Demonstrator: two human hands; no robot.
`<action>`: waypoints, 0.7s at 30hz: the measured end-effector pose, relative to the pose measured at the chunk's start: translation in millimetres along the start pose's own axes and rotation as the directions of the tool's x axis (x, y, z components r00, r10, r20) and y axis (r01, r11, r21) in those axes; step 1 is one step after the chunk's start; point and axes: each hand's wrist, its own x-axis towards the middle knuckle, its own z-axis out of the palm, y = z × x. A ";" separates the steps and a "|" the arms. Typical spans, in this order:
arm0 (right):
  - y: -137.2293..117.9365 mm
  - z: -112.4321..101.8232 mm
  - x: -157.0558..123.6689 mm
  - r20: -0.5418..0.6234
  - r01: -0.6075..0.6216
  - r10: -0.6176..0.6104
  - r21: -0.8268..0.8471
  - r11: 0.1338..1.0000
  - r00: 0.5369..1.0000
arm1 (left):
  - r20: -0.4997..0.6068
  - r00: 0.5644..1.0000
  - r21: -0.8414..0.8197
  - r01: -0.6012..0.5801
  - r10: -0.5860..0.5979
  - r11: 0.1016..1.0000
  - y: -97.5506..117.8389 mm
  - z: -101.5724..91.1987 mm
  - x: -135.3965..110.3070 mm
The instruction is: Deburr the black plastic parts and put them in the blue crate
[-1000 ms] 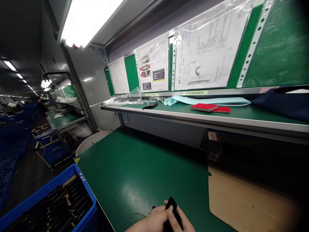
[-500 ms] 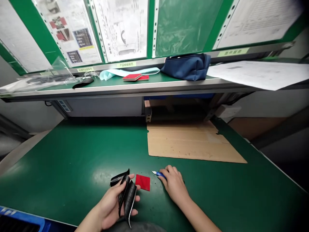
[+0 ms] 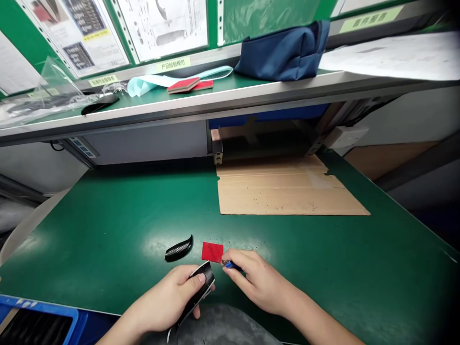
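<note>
My left hand point(image 3: 179, 294) is closed around a black curved plastic piece with pale edges point(image 3: 204, 279), its thumb pressing on the top near the upper end. In my right hand point(image 3: 257, 282) a craft knife with a blue handle point(image 3: 232, 265) is pinched between thumb and fingers; its blade is mostly hidden by the fingers. Just beyond the two hands, a red square pad point(image 3: 212, 251) lies flat on the green table. A glossy black curved piece with ridges point(image 3: 178, 249) rests to the left of the pad, touched by neither hand.
A flat cardboard sheet point(image 3: 280, 196) covers the table's back right. Above runs a shelf point(image 3: 151, 108) with a navy pouch point(image 3: 282, 52), red pads point(image 3: 183, 85), a pale blue strip point(image 3: 138, 86) and plastic bags. At lower left stands a blue bin point(image 3: 68, 311) holding black pieces.
The black piece in my left hand has been turned and brought nearer my right hand. My right hand has moved slightly down and left with the knife, and the view has tilted down.
</note>
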 end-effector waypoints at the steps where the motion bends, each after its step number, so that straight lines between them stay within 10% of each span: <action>1: -1.5 1.1 -0.4 0.013 0.025 -0.025 -0.009 1.000 1.000 | 0.017 1.000 -0.011 0.006 -0.005 1.000 1.3 0.4 -1.5; 11: -8.8 11.1 -0.3 -0.024 0.083 -0.109 -0.498 0.863 0.994 | 0.067 0.998 -0.048 0.023 -0.019 0.999 -8.4 5.3 -5.8; 21: -8.4 17.0 3.8 -0.007 0.125 -0.164 -0.614 0.780 0.986 | 0.001 1.000 0.126 0.005 -0.005 0.992 -6.3 6.6 -14.6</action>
